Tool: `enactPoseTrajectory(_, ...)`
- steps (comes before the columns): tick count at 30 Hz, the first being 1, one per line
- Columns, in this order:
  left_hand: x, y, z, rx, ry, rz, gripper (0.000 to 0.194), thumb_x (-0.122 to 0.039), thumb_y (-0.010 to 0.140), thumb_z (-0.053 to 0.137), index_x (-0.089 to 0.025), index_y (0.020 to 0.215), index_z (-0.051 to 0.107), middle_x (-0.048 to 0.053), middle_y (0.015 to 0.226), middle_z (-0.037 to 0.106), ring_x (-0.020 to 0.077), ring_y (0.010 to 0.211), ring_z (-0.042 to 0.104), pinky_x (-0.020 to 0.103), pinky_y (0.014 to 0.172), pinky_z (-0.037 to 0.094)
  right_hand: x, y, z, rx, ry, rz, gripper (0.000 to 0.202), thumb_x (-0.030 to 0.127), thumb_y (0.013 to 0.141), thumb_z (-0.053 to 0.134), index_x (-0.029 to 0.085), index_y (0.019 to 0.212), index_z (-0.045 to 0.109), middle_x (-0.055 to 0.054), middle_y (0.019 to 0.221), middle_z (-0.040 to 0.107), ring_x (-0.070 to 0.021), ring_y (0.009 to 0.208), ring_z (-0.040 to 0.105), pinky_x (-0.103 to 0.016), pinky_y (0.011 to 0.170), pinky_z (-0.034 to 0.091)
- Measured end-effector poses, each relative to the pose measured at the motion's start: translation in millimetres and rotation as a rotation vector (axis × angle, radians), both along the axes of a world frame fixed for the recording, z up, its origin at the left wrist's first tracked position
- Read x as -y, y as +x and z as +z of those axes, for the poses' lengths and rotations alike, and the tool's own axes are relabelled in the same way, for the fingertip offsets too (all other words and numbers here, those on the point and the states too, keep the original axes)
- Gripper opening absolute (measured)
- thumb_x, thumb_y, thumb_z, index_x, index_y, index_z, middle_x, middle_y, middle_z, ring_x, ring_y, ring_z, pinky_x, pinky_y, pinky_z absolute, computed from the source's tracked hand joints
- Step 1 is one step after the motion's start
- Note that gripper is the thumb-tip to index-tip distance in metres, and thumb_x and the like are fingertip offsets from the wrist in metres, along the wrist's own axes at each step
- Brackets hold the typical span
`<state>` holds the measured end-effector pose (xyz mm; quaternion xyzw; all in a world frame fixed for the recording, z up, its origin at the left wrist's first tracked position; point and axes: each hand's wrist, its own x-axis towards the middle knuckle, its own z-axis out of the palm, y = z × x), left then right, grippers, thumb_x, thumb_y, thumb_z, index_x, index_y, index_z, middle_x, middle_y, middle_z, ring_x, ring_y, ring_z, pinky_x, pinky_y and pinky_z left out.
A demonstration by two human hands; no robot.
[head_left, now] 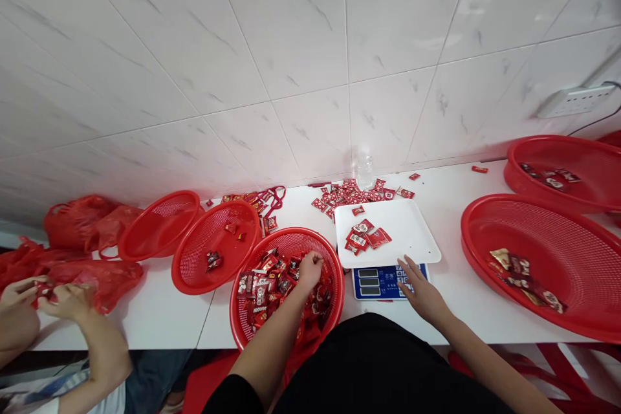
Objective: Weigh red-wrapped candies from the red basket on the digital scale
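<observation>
My left hand [311,270] is in the red basket [239,330] full of wrapped sweets [262,296], its fingers curled together; whatever they hold is too small to make out. My right hand [416,286] has its fingers spread over the keypad of the blue scale [383,281], near the front edge of the white weighing tray [412,233]. Nothing is held in it. On the tray's left part lie several red packets [378,237]. A heap of small red packets [352,193] lies behind the tray.
Two red baskets with few sweets or none, one [194,272] and another [160,226], stand left, beside red bags [80,223]. A co-worker's hands [68,301] hold a packet at far left. Large red baskets [572,252] stand right. A clear bottle [365,171] is by the wall.
</observation>
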<state>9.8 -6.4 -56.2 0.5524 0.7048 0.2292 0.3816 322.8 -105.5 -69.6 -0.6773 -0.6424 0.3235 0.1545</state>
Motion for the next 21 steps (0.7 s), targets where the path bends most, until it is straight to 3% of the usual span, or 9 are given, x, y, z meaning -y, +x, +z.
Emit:
enactPoseTrajectory(6, -14, 5, 45.6, 0.313, 0.242, 0.21, 0.012, -0.03, 0.074, 0.054, -0.018, 0.077, 0.053, -0.001, 0.072, 0.056, 0.012, 0.065, 0.052, 0.025, 0.064, 0.043, 0, 1, -2.9, -0.012, 0.009, 0.001, 0.054, 0.038, 0.09, 0.03, 0.032, 0.143, 0.018, -0.001, 0.153, 0.011, -0.0188, 0.099, 0.062, -0.032, 0.07, 0.054)
enactPoseTrajectory(10, -23, 34, 63.5, 0.433, 0.214, 0.139, 0.016, -0.032, 0.072, 0.058, -0.018, 0.078, 0.054, 0.0, 0.073, 0.057, 0.0123, 0.065, 0.054, 0.026, 0.064, 0.045, 0, 2, -4.9, -0.022, 0.001, -0.001, 0.055, 0.037, 0.09, 0.032, 0.033, 0.143, 0.018, -0.002, 0.153, 0.011, -0.0193, 0.098, 0.062, -0.035, 0.071, 0.054)
enactPoseTrajectory(15, -35, 74, 59.2, 0.451, 0.087, -0.019, 0.01, -0.024, 0.077, 0.054, -0.018, 0.085, 0.056, 0.004, 0.084, 0.062, 0.014, 0.075, 0.059, 0.029, 0.072, 0.048, 0, 2, -1.0, -0.009, 0.005, 0.007, 0.055, 0.037, 0.09, 0.031, 0.033, 0.143, 0.018, -0.001, 0.153, 0.011, -0.0183, 0.096, 0.063, -0.033, 0.071, 0.054)
enactPoseTrajectory(18, -48, 89, 51.1, 0.284, 0.082, -0.143, 0.022, -0.018, 0.078, 0.053, -0.019, 0.1, 0.055, 0.007, 0.105, 0.061, 0.0181, 0.096, 0.058, 0.033, 0.086, 0.045, -1, 1, 0.9, 0.008, 0.002, 0.012, 0.054, 0.036, 0.09, 0.031, 0.033, 0.142, 0.019, 0.0, 0.153, 0.012, -0.0178, 0.098, 0.062, -0.031, 0.071, 0.053)
enactPoseTrajectory(21, -65, 99, 42.4, 0.07, 0.114, -0.263, 0.036, -0.02, 0.079, 0.053, -0.019, 0.115, 0.051, 0.01, 0.125, 0.053, 0.0223, 0.116, 0.047, 0.036, 0.099, 0.035, -3, 1, 2.0, -0.004, -0.01, 0.015, 0.055, 0.034, 0.089, 0.032, 0.033, 0.143, 0.018, 0.0, 0.153, 0.011, -0.0174, 0.1, 0.061, -0.031, 0.073, 0.053)
